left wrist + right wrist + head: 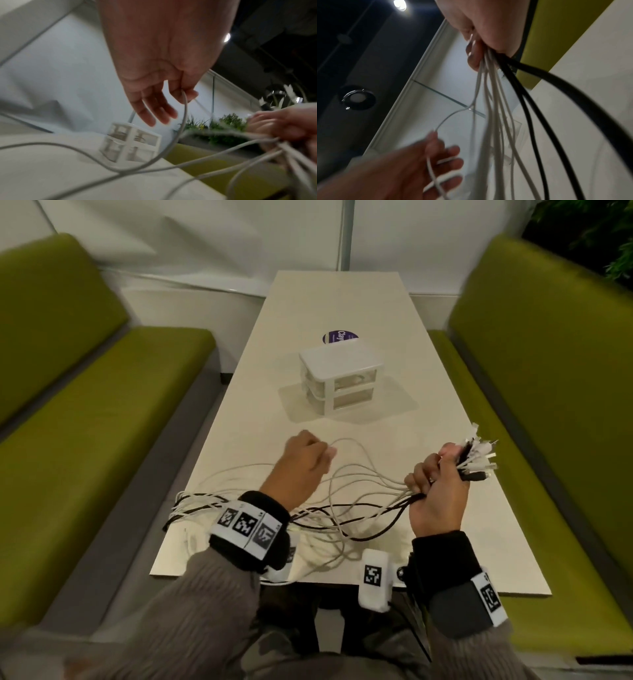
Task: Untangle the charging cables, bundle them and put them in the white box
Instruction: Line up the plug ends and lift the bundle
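Right hand grips cables beside table edge

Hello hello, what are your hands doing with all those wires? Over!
Right hand grips bundle of white and black charging cables, plugs up. Left hand pinches one white cable. White plastic drawer box shut, nothing blocking it.

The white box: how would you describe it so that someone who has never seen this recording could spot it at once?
Look at the long pale table between the two green benches. Near its middle, beyond both hands and the loose cables, stands the white box, just in front of a round purple sticker. It is the only boxy thing there: a small white frame with see-through drawers stacked in two levels.
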A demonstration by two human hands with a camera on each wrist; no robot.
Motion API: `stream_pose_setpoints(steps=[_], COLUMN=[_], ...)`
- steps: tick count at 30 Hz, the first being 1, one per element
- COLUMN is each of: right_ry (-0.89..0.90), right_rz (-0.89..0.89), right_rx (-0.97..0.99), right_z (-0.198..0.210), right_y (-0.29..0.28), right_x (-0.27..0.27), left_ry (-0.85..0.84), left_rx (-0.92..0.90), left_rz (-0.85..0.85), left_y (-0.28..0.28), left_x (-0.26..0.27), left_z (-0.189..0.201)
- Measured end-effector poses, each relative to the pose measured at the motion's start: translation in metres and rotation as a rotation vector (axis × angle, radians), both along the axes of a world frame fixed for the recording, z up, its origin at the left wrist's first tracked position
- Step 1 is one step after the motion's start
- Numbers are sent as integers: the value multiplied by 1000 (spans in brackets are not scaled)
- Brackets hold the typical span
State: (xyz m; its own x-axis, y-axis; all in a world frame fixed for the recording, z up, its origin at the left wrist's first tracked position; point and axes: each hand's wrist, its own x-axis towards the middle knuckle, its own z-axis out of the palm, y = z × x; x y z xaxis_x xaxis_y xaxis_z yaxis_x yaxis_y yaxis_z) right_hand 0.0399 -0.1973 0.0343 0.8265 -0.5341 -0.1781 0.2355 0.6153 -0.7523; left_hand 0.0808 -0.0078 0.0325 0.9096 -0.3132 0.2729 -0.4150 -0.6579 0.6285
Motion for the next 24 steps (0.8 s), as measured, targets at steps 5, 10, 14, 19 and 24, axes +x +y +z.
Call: stream_pose_setpoints(steps=[5,10,14,19,24], right_ry=[11,80,112,136,147], right_rz=[159,285,230,46,-84], right_rx=[-295,-461,-505,-365,-202], right_z=[2,-4,-4,-3,-5], right_y=[17,18,12,-2,-18], right_x=[-3,-8,-8,-7,-7], left_ry=[153,152,227,263,407], left_rx=[-175,-195,-139,90,332], left_rz=[-219,-275,-257,-174,106], left_y=[-40,-46,-33,32,130], left_x=[-17,-20,-20,-14,-4], left_z=[10,8,0,-17,-27])
